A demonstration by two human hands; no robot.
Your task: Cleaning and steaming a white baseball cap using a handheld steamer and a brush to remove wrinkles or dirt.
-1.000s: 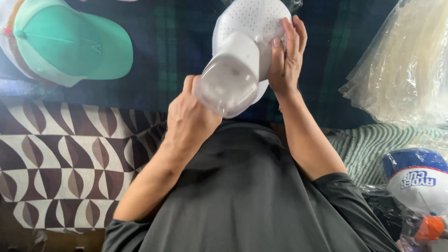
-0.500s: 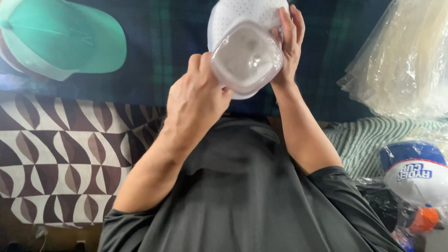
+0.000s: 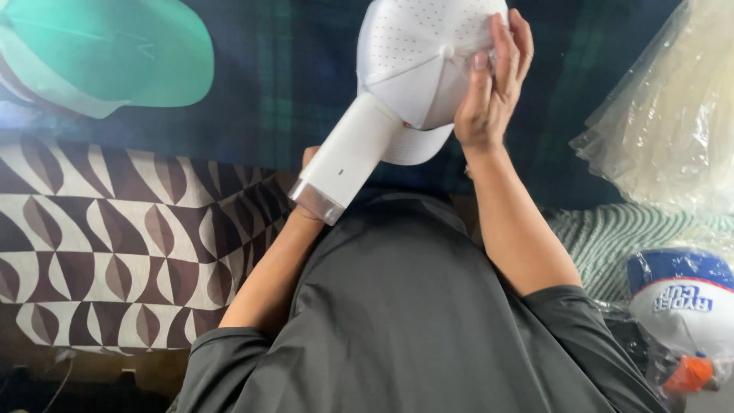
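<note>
Head view, near to far. Dark grey shirt fills the foreground. Left hand mostly hidden behind a white tube-shaped piece with a clear end; its fingers cannot be told. Right hand holds the white perforated cap, fingers closed on its crown. Patterned brown-and-cream cloth left; teal cap beyond; plastic bags right.

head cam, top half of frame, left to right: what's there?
Teal cap → white plastic cap insert, its lower end covering the left hand → white perforated cap → right hand gripping the cap's side → clear plastic bags.
</note>
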